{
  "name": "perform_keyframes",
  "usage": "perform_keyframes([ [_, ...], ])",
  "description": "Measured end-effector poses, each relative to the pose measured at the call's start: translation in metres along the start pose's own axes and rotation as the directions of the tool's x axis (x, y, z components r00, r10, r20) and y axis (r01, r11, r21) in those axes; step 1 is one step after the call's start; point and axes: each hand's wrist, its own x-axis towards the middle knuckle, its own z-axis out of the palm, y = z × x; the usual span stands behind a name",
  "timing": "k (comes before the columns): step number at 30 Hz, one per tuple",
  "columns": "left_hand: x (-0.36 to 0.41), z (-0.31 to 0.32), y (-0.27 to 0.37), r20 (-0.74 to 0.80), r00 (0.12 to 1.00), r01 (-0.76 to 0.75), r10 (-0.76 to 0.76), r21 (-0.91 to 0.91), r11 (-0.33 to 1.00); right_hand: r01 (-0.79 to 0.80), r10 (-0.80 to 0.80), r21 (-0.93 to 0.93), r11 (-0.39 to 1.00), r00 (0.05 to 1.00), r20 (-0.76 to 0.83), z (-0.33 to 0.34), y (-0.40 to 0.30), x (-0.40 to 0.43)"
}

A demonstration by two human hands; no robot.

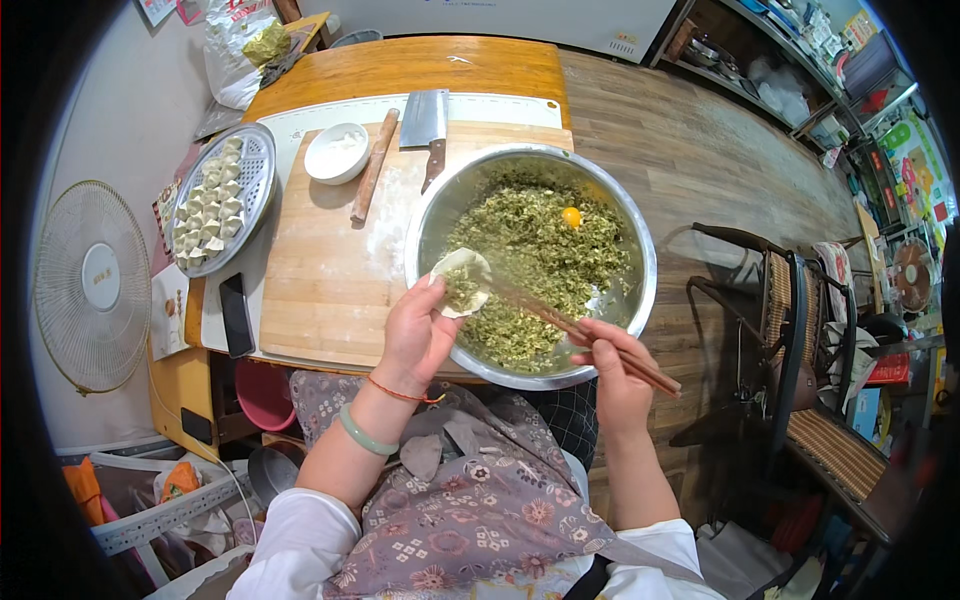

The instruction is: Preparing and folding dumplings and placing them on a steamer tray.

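Observation:
My left hand [418, 330] holds a round dough wrapper [474, 264] by its lower left edge, with green chopped filling [460, 291] on it. In my right hand [616, 367] is a pair of wooden chopsticks [551, 315], their tips at the wrapper. Both hands are at the near side of a large steel bowl [643, 270]. Chopped green filling [517, 232] covers much of its inside, and a raw egg yolk [572, 217] sits on top at the far right. Several folded dumplings [211, 202] stand in rows on a round perforated metal tray [259, 161] at the left.
On the floured wooden board [322, 300] lie a rolling pin [375, 165] and a white bowl [336, 154] of flour. A cleaver [425, 124] rests beside the steel bowl. A phone [237, 315] lies left of the board. A fan [94, 285] stands left, a chair [802, 330] right.

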Motion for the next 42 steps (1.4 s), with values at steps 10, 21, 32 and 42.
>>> perform_keyframes([
  [10,-0.002,-0.001,0.001,-0.043,0.999,0.020,-0.022,-0.050,0.999,-0.019,0.021,0.068,0.998,0.999,-0.027,0.001,-0.001,0.004],
  [21,0.001,-0.008,0.003,-0.075,0.997,0.017,-0.020,-0.035,0.999,0.563,-0.134,-0.706,0.430,0.813,0.567,0.008,0.020,0.012],
  [32,-0.013,0.025,-0.001,0.053,0.979,0.195,-0.196,0.015,0.981,-0.543,0.463,0.458,0.704,0.839,0.285,0.049,0.041,0.036],
  [42,-0.028,0.046,-0.007,0.197,0.979,-0.088,-0.045,0.616,0.783,-0.418,0.441,0.873,0.251,0.852,0.281,0.058,0.037,0.036],
])
